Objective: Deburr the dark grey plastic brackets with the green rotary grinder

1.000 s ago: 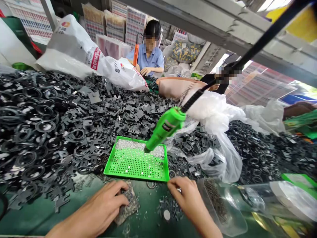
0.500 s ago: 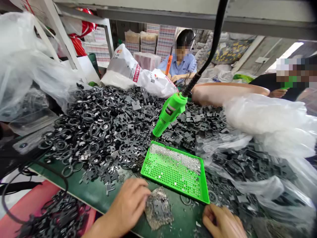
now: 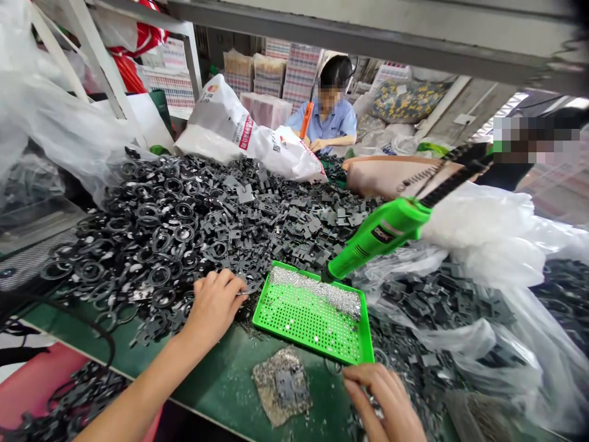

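Observation:
My left hand (image 3: pixel 217 306) reaches to the pile's near edge, left of the tray, fingers curled. A thin grey piece shows at its fingertips; its kind is unclear. My right hand (image 3: pixel 387 399) hovers near the tray's lower right corner, thumb and fingers apart, with nothing visible in them. The green perforated tray (image 3: pixel 304 341) has small silvery pieces heaped along its far side. A green electric screwdriver (image 3: pixel 377 236) hangs tilted on its cable above the tray. Between my hands, a dark grey plastic part (image 3: pixel 291 387) lies on a speckled, rough-edged pad (image 3: pixel 267 388).
Dark plastic rings (image 3: pixel 161 239) and grey clip-like parts (image 3: pixel 313 227) cover much of the green table (image 3: pixel 216 383). Clear plastic bags (image 3: pixel 488 227) lie at the right. A pink tub (image 3: pixel 30 380) stands low at the left. A co-worker (image 3: pixel 329 113) sits across the table.
My left hand has moved from the pad up and left to the pile. The screwdriver has swung right and tilts more. My right hand's fingers have spread. The view has shifted slightly.

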Tool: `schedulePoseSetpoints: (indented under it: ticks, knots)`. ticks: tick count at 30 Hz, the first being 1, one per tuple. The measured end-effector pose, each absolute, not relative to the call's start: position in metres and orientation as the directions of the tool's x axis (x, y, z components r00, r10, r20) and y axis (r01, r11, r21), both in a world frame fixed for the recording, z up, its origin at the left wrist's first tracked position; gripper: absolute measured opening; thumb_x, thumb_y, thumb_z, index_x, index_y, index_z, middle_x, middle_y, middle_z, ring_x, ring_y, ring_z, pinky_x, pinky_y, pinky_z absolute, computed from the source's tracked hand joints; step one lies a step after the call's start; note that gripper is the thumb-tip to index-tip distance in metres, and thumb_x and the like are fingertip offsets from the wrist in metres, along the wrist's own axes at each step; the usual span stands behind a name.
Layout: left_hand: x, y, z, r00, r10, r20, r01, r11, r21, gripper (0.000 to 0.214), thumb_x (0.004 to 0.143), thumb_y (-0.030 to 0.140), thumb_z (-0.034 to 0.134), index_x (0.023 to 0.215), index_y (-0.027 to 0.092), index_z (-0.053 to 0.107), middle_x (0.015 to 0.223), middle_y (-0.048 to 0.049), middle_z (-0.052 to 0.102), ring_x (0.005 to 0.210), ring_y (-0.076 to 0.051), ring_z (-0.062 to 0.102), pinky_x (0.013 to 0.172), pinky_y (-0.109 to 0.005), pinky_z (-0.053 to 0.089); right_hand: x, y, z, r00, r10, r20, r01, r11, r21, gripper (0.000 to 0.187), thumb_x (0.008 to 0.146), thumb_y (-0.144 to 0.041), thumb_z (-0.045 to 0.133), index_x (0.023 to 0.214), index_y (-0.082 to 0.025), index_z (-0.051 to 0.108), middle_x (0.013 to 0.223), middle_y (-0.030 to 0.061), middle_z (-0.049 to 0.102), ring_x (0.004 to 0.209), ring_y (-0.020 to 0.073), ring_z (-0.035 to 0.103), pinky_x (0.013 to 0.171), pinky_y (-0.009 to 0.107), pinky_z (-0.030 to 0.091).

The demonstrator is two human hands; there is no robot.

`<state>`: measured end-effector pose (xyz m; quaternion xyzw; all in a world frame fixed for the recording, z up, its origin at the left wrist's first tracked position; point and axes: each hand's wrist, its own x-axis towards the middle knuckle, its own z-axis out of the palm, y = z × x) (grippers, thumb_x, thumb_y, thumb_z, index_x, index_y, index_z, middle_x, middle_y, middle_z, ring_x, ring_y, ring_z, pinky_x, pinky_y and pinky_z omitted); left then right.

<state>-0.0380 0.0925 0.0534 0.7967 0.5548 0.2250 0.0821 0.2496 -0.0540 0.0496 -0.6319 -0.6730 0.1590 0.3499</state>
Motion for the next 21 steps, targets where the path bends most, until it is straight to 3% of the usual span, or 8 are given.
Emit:
schedulePoseSetpoints:
  ticks: [3, 5, 10, 15, 21]
  knots:
    - [-0.034, 0.073, 0.058, 0.320, 0.914, 0.251, 0.785, -0.404, 0.471, 0.017, 0.093, 0.035, 0.050, 0.092, 0.026, 0.065, 0.080, 0.0007, 0.067, 0.073, -0.018, 0.060, 0.070, -0.030, 0.045, 0.220, -0.050, 0.054, 0.122, 0.984, 0.133, 0.575, 0.039, -0.817, 0.019, 0.090, -0.040, 0.055, 0.084, -0.026, 0.066, 0.073, 0.0023, 0.066, 0.067, 0.0183, 0.062, 0.058, 0.025, 0.050]
    - [-0.029, 0.052, 0.056, 0.336, 0.907, 0.255, 0.710, -0.422, 0.564, 0.022, 0.094, 0.040, 0.047, 0.094, 0.028, 0.066, 0.083, 0.0014, 0.071, 0.072, -0.017, 0.063, 0.068, -0.028, 0.049, 0.197, -0.046, 0.055, 0.124, 0.992, 0.022, 0.442, -0.035, -0.896, 0.022, 0.090, -0.042, 0.055, 0.085, -0.024, 0.066, 0.074, 0.0026, 0.065, 0.067, 0.0172, 0.061, 0.060, 0.024, 0.050]
    - [-0.012, 0.004, 0.042, 0.328, 0.931, 0.162, 0.370, -0.284, 0.885, 0.015, 0.090, 0.041, 0.055, 0.097, 0.032, 0.065, 0.081, 0.0032, 0.072, 0.071, -0.016, 0.068, 0.064, -0.024, 0.054, 0.163, -0.038, 0.058, 0.059, 0.997, -0.043, 0.238, -0.056, -0.970, 0.025, 0.088, -0.044, 0.058, 0.084, -0.020, 0.067, 0.076, 0.0031, 0.063, 0.069, 0.0163, 0.058, 0.064, 0.025, 0.047]
    - [-0.004, -0.012, 0.035, 0.358, 0.933, 0.033, 0.202, -0.112, 0.973, 0.012, 0.092, 0.037, 0.052, 0.096, 0.030, 0.060, 0.082, 0.0029, 0.069, 0.072, -0.015, 0.069, 0.066, -0.022, 0.056, 0.169, -0.043, 0.057, 0.044, 0.997, -0.060, 0.242, -0.069, -0.968, 0.016, 0.089, -0.034, 0.056, 0.088, -0.020, 0.065, 0.079, 0.0028, 0.061, 0.073, 0.0159, 0.056, 0.067, 0.026, 0.047]
    - [0.001, -0.013, 0.033, 0.338, 0.941, -0.028, 0.160, -0.028, 0.987, 0.028, 0.090, 0.040, 0.055, 0.116, 0.029, 0.054, 0.077, 0.0036, 0.063, 0.067, -0.014, 0.066, 0.061, -0.021, 0.056, 0.173, -0.046, 0.061, -0.052, 0.998, -0.032, 0.389, -0.009, -0.921, 0.012, 0.090, -0.027, 0.054, 0.084, -0.022, 0.064, 0.080, 0.0016, 0.064, 0.076, 0.0165, 0.058, 0.070, 0.027, 0.044]
